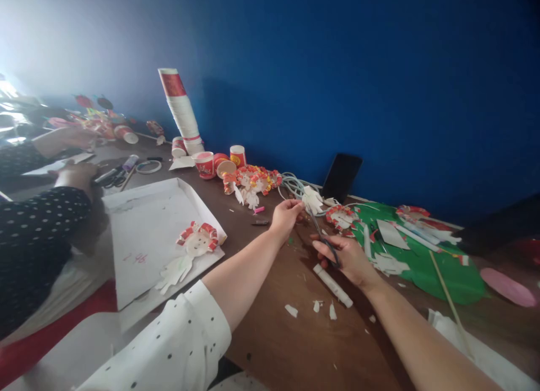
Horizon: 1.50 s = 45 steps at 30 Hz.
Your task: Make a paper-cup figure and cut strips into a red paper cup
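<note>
My left hand (287, 216) pinches a white paper cutout (312, 200) with finger-like points, held above the brown table. Through the handles of a pair of dark scissors (319, 232) go the fingers of my right hand (348, 259). The scissor blades point up at the lower edge of the cutout; whether they touch the paper I cannot tell. Below my right hand lies a white tube (333, 286), with several paper scraps (291, 310) near it. A red-and-white paper piece (341, 218) is just right of the scissors.
A shallow white box (145, 256) holds a paper figure at left. Behind stand stacked paper cups (181, 109), a pile of red cutouts (253, 180) and a dark phone (342, 176) against the blue wall. Green sheet (447, 278) lies right. Another person's dotted sleeve (42, 228) reaches in left.
</note>
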Each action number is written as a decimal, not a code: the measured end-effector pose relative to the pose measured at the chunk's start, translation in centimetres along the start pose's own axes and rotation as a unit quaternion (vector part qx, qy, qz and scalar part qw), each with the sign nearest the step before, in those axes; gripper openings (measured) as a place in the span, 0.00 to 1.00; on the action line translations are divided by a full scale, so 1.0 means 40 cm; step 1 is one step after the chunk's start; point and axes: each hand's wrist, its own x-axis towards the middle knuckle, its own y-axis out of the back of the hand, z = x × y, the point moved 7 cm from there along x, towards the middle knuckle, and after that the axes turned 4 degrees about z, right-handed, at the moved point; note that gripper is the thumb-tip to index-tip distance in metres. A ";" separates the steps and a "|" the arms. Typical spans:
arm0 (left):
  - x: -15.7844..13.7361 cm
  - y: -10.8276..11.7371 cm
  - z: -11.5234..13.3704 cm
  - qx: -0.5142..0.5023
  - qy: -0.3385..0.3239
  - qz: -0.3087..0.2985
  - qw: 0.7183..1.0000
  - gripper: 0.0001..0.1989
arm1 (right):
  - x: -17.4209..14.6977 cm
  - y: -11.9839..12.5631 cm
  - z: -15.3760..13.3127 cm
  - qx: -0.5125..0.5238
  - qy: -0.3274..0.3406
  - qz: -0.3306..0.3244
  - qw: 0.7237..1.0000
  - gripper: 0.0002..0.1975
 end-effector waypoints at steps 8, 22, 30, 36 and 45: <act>0.015 -0.020 0.003 0.027 -0.022 -0.002 0.999 0.09 | 0.017 0.033 0.007 0.051 0.022 0.055 0.997 0.21; 0.041 -0.115 -0.043 0.015 -0.015 -0.026 0.999 0.07 | 0.037 0.072 0.026 0.071 0.035 0.093 0.992 0.22; 0.049 -0.082 -0.029 -0.012 -0.016 -0.030 0.999 0.08 | 0.034 0.049 0.021 0.028 0.002 0.051 0.998 0.24; 0.045 -0.091 -0.034 -0.008 -0.019 -0.040 0.999 0.08 | 0.029 0.045 0.016 0.012 0.005 0.035 0.999 0.21; 0.043 -0.084 -0.028 -0.054 -0.007 -0.026 0.998 0.09 | 0.032 0.040 0.021 0.008 0.001 0.027 1.000 0.23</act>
